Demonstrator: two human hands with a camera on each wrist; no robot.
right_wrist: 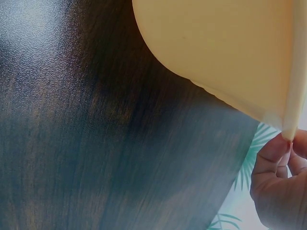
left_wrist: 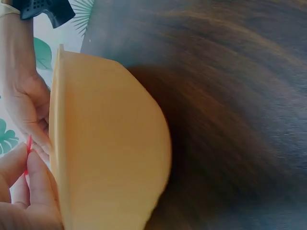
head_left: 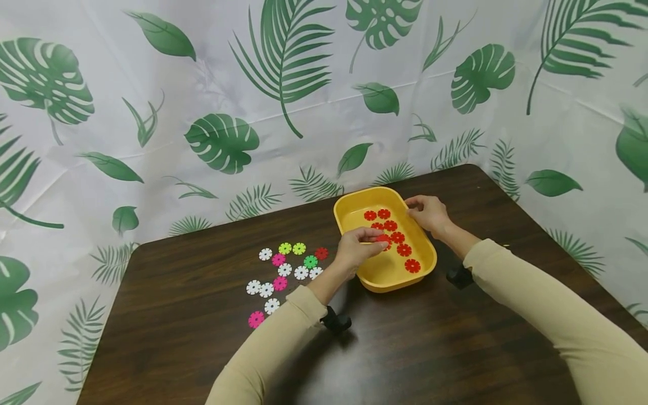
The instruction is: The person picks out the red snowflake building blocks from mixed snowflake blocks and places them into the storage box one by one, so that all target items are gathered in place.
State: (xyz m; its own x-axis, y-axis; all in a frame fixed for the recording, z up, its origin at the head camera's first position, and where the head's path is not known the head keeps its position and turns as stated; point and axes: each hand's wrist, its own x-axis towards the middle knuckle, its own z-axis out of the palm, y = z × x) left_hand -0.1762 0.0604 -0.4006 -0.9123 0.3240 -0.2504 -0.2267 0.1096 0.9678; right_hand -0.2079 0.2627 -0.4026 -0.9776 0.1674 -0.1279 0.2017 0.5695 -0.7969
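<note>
My left hand (head_left: 354,250) reaches over the near-left side of a yellow plastic tub (head_left: 386,283) and pinches a red notched disc (head_left: 385,241) between thumb and fingers. The left wrist view catches that disc edge-on as a thin red strip. At the tub's right rim, thumb and fingers of my right hand (head_left: 429,215) grip the edge; the right wrist view has the fingertips right at the rim. Several more red notched discs (head_left: 412,265) lie in the tub, roughly in two rows, some partly hidden by the left hand.
Left of the tub, loose notched discs lie on the dark wooden table (head_left: 192,315): several white ones (head_left: 271,306), pink ones (head_left: 256,319), two yellow-green ones (head_left: 292,248), a green one (head_left: 310,261) and a red one (head_left: 321,253). A leaf-print cloth (head_left: 314,152) hangs behind the table.
</note>
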